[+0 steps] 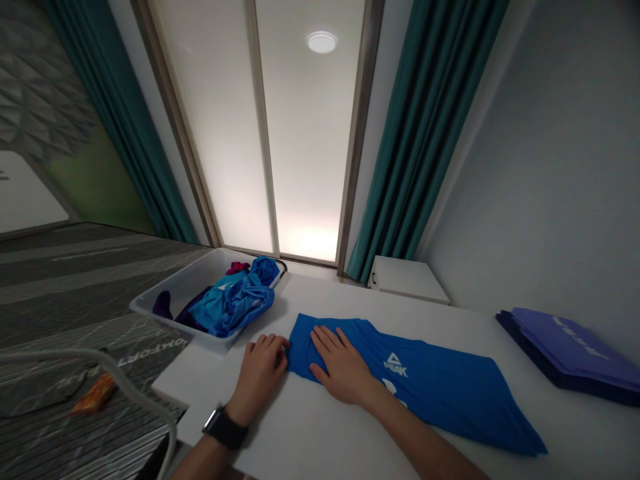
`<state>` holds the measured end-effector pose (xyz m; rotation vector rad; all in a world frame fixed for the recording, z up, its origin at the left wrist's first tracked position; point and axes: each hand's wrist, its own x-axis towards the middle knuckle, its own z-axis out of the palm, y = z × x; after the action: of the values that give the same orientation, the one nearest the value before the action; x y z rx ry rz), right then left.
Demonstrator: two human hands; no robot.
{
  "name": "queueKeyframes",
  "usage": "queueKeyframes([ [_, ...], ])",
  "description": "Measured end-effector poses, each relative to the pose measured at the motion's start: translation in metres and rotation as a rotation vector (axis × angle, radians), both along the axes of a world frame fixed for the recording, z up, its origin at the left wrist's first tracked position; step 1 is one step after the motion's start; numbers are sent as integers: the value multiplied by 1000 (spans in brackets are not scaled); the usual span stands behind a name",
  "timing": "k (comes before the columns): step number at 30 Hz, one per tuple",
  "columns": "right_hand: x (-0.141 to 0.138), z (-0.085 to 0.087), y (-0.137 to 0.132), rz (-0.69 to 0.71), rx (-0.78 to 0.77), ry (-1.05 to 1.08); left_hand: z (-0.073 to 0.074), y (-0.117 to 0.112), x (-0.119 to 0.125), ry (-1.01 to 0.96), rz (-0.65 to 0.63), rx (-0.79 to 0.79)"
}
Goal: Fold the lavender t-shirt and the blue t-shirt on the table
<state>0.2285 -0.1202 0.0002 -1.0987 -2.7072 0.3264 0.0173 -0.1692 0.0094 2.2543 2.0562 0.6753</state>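
Observation:
A blue sports shirt (440,373) with a white PEAK logo lies folded lengthwise on the white table (295,433). My right hand (343,367) rests palm down on its left part, fingers stretched out and holding nothing. At the shirt's left edge is my left hand (264,363), with curled fingers; thumb and forefinger close on the fabric's edge there. A black-banded watch (225,427) is on my left wrist.
A translucent plastic bin (175,283) at the table's left back holds crumpled blue, red and dark purple clothes. Folded purple and navy garments (575,353) are stacked at the right. A white cabinet (407,279) stands behind the table; a curved grey rail (125,380) is at the lower left.

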Motion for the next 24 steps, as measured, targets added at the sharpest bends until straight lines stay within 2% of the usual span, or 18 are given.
queueKeyframes([
  [5, 0, 1, 0, 3, -29, 3, 1, 0, 0, 1, -7, -3],
  [10, 6, 12, 4, 20, -75, 34, 5, -2, 1, -94, -23, 44],
  [14, 18, 24, 4, 14, -89, 30, 6, -3, 2, -144, -121, 125],
  [19, 48, 28, 0, -25, -33, 15, 8, -4, 9, -109, -296, 127],
  [24, 92, 20, 6, -144, 11, -5, 18, 4, 27, -55, -399, 75],
])
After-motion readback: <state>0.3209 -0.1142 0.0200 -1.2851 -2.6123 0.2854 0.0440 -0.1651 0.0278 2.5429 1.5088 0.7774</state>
